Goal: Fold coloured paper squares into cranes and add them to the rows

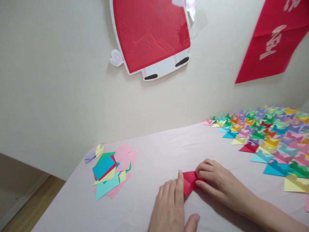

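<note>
A red folded paper (188, 182) lies on the pale table cover between my two hands. My left hand (170, 204) rests flat with its fingers stretched out, the index finger along the paper's left edge and the thumb held apart. From the other side, my right hand (214, 182) pinches the paper's right end between thumb and bent fingers. Part of the paper is hidden beneath both hands.
A loose pile of coloured paper sheets (105, 167) lies on the left, with small folded yellow (99, 150) and purple (90, 157) pieces behind it. Rows of folded paper birds (272, 141) cover the right side. Behind stands a wall (60, 80) with a red-and-white decoration (152, 32).
</note>
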A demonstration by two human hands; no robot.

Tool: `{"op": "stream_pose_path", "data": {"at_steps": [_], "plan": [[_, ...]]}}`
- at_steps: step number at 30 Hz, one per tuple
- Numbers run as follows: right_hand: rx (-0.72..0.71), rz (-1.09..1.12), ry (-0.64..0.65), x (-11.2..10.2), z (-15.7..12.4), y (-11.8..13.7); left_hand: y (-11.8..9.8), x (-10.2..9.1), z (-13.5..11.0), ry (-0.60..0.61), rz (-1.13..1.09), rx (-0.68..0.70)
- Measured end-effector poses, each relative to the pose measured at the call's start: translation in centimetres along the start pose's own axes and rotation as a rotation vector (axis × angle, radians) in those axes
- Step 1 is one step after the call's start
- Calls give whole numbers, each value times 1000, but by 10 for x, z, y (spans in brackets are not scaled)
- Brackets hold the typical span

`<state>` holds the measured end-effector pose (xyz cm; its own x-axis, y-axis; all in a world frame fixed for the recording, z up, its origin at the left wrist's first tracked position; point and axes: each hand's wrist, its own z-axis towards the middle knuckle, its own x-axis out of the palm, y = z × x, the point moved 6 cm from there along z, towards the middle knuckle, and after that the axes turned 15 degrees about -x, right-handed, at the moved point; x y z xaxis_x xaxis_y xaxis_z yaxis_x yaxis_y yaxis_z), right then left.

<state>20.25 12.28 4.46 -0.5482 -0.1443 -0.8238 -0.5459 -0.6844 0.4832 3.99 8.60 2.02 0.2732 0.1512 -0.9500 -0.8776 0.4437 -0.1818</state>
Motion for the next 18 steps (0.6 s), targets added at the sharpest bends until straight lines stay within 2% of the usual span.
{"op": "stream_pose_path", "data": {"at_steps": [3, 5, 7, 11, 18], "plan": [[149, 48, -69, 4, 0, -9, -6, -7, -3, -186, 127, 134], [229, 86, -107, 5, -1, -14, -11, -2, -9, -300, 189, 238], [274, 116, -130, 7, -2, -18, -12, 6, -12, -372, 229, 255], [303, 128, -135, 10, 0, -24, -9, 19, -9, -355, 258, 235], [310, 59, -101, 16, 0, -31, -6, 19, -2, -290, 225, 240]]}}
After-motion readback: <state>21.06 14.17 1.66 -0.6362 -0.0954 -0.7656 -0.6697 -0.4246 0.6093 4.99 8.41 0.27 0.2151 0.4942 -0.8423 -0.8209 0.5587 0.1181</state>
